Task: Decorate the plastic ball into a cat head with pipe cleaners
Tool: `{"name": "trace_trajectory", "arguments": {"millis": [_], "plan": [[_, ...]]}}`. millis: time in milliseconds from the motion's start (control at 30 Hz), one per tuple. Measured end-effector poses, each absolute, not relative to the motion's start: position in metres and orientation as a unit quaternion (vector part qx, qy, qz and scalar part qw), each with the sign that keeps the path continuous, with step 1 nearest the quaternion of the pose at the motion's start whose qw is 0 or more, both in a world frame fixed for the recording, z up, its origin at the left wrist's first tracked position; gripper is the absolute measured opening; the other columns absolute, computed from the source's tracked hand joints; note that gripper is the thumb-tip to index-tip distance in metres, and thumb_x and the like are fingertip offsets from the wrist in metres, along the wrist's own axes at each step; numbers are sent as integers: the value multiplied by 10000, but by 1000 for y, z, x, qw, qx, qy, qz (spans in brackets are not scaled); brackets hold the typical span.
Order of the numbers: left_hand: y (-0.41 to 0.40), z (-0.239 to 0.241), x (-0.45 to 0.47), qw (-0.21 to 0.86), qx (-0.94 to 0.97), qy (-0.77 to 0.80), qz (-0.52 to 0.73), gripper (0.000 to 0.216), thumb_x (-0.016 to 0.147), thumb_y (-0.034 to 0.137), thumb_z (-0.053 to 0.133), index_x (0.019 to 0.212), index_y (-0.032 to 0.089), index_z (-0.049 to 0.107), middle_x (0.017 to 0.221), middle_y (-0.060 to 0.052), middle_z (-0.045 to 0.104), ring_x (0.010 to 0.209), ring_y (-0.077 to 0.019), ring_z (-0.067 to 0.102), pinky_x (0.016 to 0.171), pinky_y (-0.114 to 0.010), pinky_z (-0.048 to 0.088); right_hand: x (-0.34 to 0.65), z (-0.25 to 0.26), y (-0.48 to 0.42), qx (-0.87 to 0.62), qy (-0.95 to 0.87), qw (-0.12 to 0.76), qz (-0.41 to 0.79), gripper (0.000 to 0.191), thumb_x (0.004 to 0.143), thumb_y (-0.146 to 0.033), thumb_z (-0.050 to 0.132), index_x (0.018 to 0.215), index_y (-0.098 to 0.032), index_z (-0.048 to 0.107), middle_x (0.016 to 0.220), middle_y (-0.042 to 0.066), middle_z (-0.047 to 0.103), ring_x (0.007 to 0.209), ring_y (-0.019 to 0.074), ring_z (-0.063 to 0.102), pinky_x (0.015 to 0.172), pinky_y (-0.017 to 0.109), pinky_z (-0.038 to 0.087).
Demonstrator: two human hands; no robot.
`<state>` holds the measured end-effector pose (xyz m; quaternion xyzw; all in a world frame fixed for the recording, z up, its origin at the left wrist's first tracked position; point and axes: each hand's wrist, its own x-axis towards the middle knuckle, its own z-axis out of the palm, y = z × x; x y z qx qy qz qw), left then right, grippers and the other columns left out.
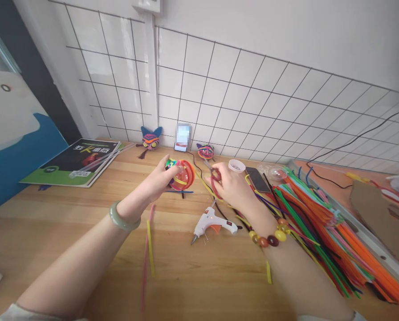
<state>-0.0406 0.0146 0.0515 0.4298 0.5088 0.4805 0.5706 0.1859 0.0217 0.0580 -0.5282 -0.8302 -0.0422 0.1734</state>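
My left hand (159, 178) is closed round a small ball-shaped craft (182, 175) wound with red, yellow and green pipe cleaners, held just above the wooden table (69, 214). My right hand (228, 183) sits to its right, fingers curled through the red handles of a pair of scissors (214, 178). A white hot glue gun (213, 223) lies on the table below and between my hands, its black cord running back. A pink pipe cleaner (147, 254) and a yellow one (150, 247) lie near my left forearm.
A big heap of coloured pipe cleaners (319, 223) fills the right side. Two small mask crafts (150, 140) (205, 151) and a phone (182, 137) stand by the grid wall. A book (79, 160) lies far left. A dark phone (257, 179), a small cup (236, 166) and cardboard (380, 214) lie right.
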Motion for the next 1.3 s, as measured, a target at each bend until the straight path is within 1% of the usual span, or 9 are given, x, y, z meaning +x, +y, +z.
{"name": "trace_trajectory", "arguments": {"millis": [133,400,533,633,667,733,833,1133,1300], "plan": [[13,54,-44,594,434,482,477,943,814,308,696,1601,214,185,1431,-165,541,987,-229,670,704,-315,595,216,47,54,-625,-779,37,-33,294,978,-299,506,1221,-145,565,1109,169,727,1057,301,686,790,327,469],[3,59,-47,607,490,447,439,926,816,380,710,1596,229,233,1453,-149,543,1182,-276,611,852,-339,557,245,4,72,-637,-768,-32,60,120,848,-202,658,895,-133,744,976,180,755,1017,309,712,941,378,475],[1,62,-48,571,546,455,410,915,800,383,703,1588,222,266,1491,-142,513,1303,-316,530,1008,-420,492,238,15,59,-618,-779,32,105,261,899,-235,629,1131,-169,728,1159,161,733,1166,314,664,1049,432,449],[0,60,-47,536,612,438,382,943,778,386,713,1588,196,269,1489,-142,512,1327,-317,506,1089,-441,428,215,36,35,-575,-789,129,173,475,1018,-385,464,1472,-242,461,1426,102,601,1268,214,610,1051,373,488],[-1,59,-47,527,631,431,372,959,773,398,714,1591,188,260,1480,-146,519,1322,-323,509,1094,-451,422,206,42,25,-520,-778,208,286,523,1008,-409,493,1495,-230,422,1455,113,574,1281,213,602,1046,373,503],[-1,57,-46,515,656,425,352,991,762,420,710,1598,175,238,1457,-156,534,1298,-343,526,1079,-477,432,188,53,5,-428,-732,298,439,611,944,-485,605,1487,-269,427,1514,88,519,1351,228,541,1063,395,508],[-3,56,-43,508,670,425,335,1017,740,410,708,1601,165,225,1436,-165,549,1271,-359,545,1052,-490,452,171,61,-15,-378,-694,323,520,631,881,-497,698,1444,-310,481,1496,61,541,1330,247,562,1066,426,518],[-7,59,-45,492,692,430,308,976,785,450,700,1603,194,232,1353,-142,605,1226,-330,569,1030,-468,460,170,60,-18,-354,-646,331,590,494,884,-333,708,1345,-249,554,1411,69,617,1284,244,601,1082,447,509],[-9,60,-46,498,704,400,310,926,813,444,697,1596,223,256,1219,-103,669,1118,-291,628,943,-414,514,168,57,-21,-341,-624,353,608,458,858,-309,736,1291,-270,594,1295,52,690,1159,232,677,963,428,591]]}}
